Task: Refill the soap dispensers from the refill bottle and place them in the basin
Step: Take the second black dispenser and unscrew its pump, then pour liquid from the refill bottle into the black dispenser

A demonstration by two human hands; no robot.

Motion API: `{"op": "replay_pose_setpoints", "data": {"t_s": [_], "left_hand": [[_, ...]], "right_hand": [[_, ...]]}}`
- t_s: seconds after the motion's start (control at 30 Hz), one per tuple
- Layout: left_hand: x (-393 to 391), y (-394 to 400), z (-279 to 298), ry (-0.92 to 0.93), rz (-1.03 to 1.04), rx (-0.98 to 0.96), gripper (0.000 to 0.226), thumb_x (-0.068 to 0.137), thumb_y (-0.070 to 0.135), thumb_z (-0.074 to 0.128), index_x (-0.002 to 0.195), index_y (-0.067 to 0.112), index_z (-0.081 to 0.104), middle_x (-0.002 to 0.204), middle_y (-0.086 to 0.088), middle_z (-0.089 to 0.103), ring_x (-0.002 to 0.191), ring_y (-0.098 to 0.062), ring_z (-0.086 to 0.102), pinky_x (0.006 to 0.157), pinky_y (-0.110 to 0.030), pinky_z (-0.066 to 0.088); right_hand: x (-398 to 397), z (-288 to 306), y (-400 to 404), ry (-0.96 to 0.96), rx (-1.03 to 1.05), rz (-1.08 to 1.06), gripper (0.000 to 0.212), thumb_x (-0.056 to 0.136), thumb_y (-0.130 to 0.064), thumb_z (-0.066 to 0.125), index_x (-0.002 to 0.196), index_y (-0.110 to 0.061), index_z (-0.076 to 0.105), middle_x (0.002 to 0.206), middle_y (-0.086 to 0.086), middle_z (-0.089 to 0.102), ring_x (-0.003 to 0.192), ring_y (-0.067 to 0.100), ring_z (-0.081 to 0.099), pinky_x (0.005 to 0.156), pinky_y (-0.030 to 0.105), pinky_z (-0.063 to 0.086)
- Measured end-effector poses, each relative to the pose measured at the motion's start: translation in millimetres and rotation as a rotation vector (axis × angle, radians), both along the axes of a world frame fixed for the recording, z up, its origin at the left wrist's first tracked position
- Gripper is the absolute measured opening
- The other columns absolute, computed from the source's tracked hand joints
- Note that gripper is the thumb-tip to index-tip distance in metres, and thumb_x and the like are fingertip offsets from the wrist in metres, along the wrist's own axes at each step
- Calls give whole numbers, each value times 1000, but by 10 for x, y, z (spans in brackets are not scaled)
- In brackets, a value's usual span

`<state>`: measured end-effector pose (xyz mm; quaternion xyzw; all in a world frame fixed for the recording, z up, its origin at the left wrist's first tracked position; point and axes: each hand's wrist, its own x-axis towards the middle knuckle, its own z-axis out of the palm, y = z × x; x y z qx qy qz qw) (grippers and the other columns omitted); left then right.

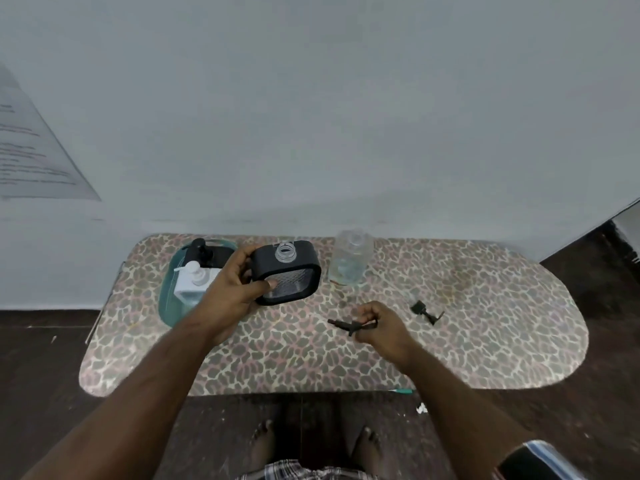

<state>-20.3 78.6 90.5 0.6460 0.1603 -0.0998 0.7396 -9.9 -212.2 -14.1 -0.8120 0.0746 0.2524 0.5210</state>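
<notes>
Above the counter (485,323), left hand (232,292) gripping the black dispenser (285,271), fingers curled round it, neck open. Right hand (379,325) pinching the black pump (346,324). Refill bottle (349,263) standing just beside. Two dispensers (197,271) already in the basin (166,299).

We note an ironing-board-shaped table (485,327) w/ leopard-print cover, spanning the frame's centre. Resting on it: teal basin (166,299) at centre left; clear refill bottle (351,261) upright, just right of centre, near the far edge; small black pump part (426,310) lying flat further right, apart from the bottle. Dark floor (41,368) surrounds the table; a teal stick (403,391) pokes out below its near edge, lower centre-right.
</notes>
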Motion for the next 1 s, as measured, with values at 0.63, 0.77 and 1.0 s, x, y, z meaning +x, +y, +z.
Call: {"op": "replay_pose_setpoints", "data": {"t_s": [0.63, 0.77, 1.0], "left_hand": [[-285, -129, -406, 102, 77, -3, 58, 92, -15, 61, 133, 24, 55, 128, -5, 62, 122, -30, 61, 99, -57, 53], [-321, -167, -439, 100, 82, -14, 57, 92, -16, 61, 127, 28, 57, 124, -1, 64, 115, -23, 64, 90, -45, 58], [-421, -122, -520, 108, 85, -18, 58, 90, -17, 62, 131, 23, 56, 125, -2, 66, 110, -19, 67, 74, -31, 63]], "right_hand": [[648, -126, 39, -269, -127, -123, 89, 67, -28, 92, 141, -19, 44, 129, 1, 56, 114, 19, 56, 91, 35, 52], [1075, -59, 65, -269, -67, -84, 117, 59, -21, 96, 155, -19, 28, 151, 5, 45, 136, 22, 47, 108, 41, 46], [999, -151, 257, -314, 24, -130, 83, 64, -13, 93, 135, -22, 51, 126, -2, 62, 113, 18, 61, 83, 25, 51]]}}
